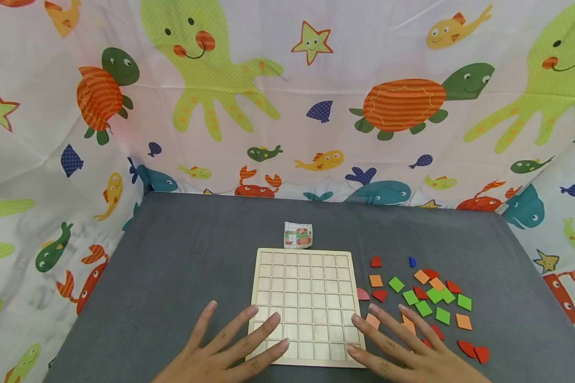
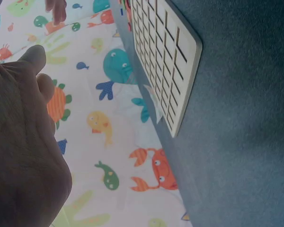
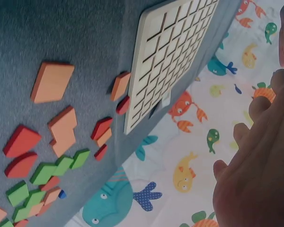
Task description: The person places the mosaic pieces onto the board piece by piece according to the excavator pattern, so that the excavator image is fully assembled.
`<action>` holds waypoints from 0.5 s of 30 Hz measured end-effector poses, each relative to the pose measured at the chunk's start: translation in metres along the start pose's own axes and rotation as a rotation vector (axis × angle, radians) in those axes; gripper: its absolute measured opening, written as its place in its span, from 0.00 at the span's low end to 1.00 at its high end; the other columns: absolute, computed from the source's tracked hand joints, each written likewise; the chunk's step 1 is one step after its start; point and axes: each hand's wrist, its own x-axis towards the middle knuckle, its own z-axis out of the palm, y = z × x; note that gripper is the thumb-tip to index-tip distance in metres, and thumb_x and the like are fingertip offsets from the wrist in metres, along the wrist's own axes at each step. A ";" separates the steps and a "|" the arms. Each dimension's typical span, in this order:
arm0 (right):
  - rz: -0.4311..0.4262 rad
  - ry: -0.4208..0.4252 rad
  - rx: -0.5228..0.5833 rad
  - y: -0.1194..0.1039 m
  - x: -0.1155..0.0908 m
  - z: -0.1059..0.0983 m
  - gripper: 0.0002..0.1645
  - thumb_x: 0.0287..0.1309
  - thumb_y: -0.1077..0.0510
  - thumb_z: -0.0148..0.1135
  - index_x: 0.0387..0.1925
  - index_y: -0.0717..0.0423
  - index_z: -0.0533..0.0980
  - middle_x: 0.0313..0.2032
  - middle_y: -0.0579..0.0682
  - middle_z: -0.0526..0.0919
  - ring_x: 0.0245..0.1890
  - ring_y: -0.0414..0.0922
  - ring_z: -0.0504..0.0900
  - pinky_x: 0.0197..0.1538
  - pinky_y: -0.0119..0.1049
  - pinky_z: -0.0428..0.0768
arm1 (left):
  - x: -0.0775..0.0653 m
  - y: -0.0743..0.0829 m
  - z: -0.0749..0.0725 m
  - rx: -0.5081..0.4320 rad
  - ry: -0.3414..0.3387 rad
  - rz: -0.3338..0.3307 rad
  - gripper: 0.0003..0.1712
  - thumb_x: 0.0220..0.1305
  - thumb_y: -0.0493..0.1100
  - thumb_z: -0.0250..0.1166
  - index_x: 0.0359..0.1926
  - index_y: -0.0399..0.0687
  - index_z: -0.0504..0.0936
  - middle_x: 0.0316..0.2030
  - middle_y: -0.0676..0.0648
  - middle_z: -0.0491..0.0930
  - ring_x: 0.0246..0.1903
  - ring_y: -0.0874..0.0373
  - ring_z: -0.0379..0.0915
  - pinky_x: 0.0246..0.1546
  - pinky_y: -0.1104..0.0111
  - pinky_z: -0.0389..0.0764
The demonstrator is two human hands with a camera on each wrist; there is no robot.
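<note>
A pale wooden board with a grid of square recesses lies flat on the dark grey table, with no pieces in its cells. My left hand, fingers spread and holding nothing, is over its lower left corner in the head view. Likewise spread, my right hand overlaps the lower right edge and hides some of the loose pieces. Both wrist views show the hands raised above the tabletop. Just behind the board is a small printed card with a coloured grid pattern.
Right of the board are scattered green squares, orange squares and red rounded pieces. Among them are a blue piece and a pink one. A sea-animal curtain hangs around the grey table.
</note>
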 end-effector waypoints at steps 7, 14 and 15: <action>0.167 -0.012 0.084 0.009 0.003 -0.015 0.57 0.60 0.19 0.61 0.84 0.33 0.57 0.82 0.39 0.59 0.84 0.42 0.43 0.81 0.42 0.24 | -0.001 -0.007 -0.001 0.001 0.033 -0.003 0.54 0.69 0.84 0.44 0.87 0.65 0.50 0.86 0.53 0.44 0.85 0.52 0.33 0.80 0.45 0.25; 0.481 0.159 0.211 0.053 -0.002 -0.020 0.39 0.61 0.41 0.77 0.72 0.35 0.76 0.61 0.38 0.84 0.60 0.44 0.80 0.67 0.47 0.63 | 0.006 -0.028 -0.006 -0.165 -0.048 -0.062 0.57 0.68 0.83 0.47 0.87 0.62 0.47 0.85 0.57 0.44 0.84 0.56 0.41 0.81 0.60 0.27; 0.507 0.171 0.206 0.060 -0.003 -0.018 0.37 0.61 0.43 0.78 0.70 0.37 0.78 0.57 0.39 0.86 0.57 0.45 0.83 0.63 0.48 0.66 | 0.007 -0.030 -0.007 -0.222 -0.070 -0.089 0.56 0.69 0.82 0.49 0.87 0.64 0.46 0.85 0.58 0.43 0.84 0.58 0.42 0.81 0.62 0.28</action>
